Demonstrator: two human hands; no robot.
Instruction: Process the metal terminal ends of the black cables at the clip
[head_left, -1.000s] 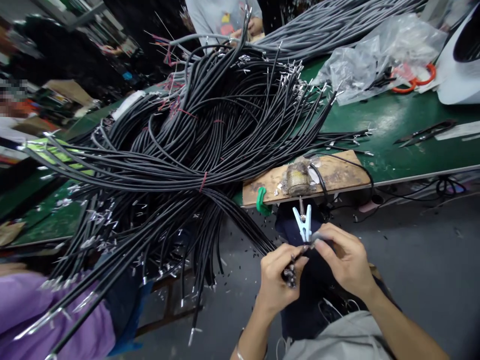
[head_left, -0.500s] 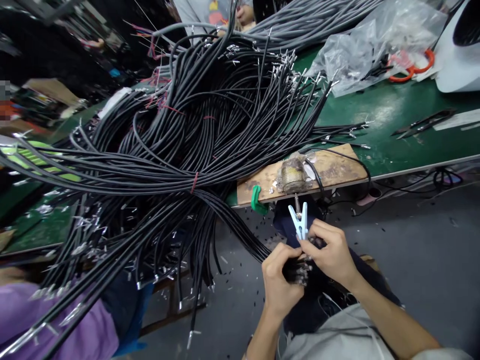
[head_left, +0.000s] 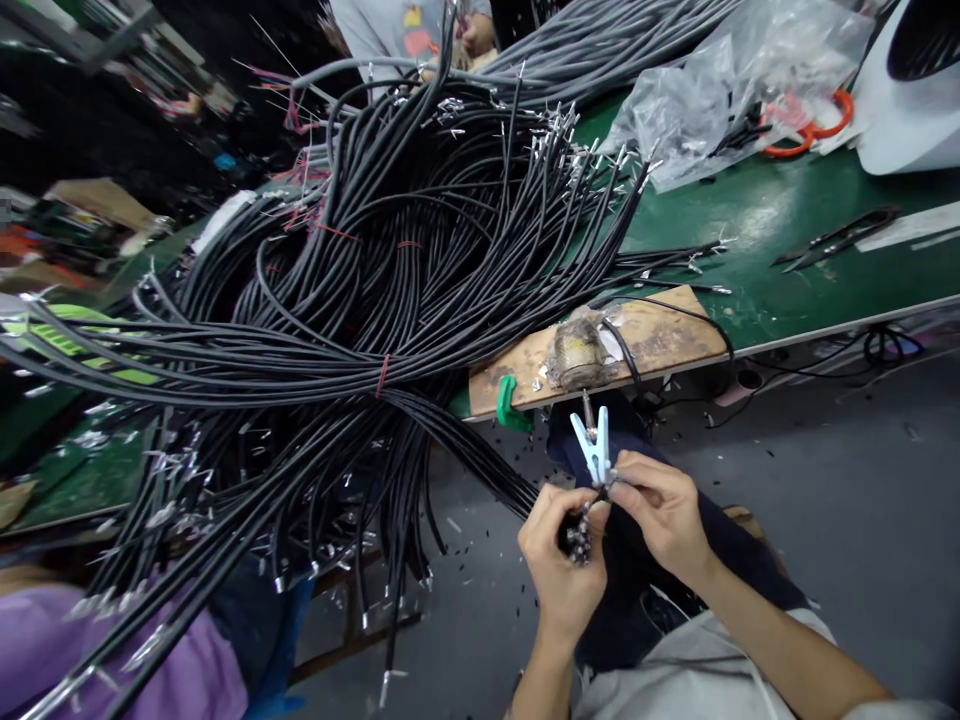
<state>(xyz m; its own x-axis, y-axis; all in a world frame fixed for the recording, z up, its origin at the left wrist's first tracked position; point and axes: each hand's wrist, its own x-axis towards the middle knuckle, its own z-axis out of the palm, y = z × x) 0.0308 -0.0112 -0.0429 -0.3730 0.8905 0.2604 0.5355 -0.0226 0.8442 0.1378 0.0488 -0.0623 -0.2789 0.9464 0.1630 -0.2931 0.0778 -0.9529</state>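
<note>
My left hand (head_left: pixel 562 560) is closed around a bundle of black cables (head_left: pixel 487 465), whose stripped, silvery ends (head_left: pixel 580 535) show between thumb and fingers. One cable end sticks out at its fingertips, toward my right hand (head_left: pixel 664 515). That hand pinches the tip of this end, largely hidden by the fingers. Just above the fingertips is a light blue clothespin (head_left: pixel 597 450), set on the shaft (head_left: pixel 588 408) of a small tape-wrapped motor (head_left: pixel 576 355). The motor sits on a wooden board (head_left: pixel 671 335) at the table edge.
A green clamp (head_left: pixel 511 405) grips the board's left side. Heaped black cables (head_left: pixel 420 240) cover much of the green table (head_left: pixel 757 215). Pliers-like cutters (head_left: pixel 836 238), orange-handled scissors (head_left: pixel 832 120) and a plastic bag (head_left: pixel 697 110) lie behind. A person in purple (head_left: pixel 172 650) is at left.
My left hand has turned, so the cable ends in it now face the camera more. My right fingers have shifted from over the bundle to one cable's tip. The view has moved slightly.
</note>
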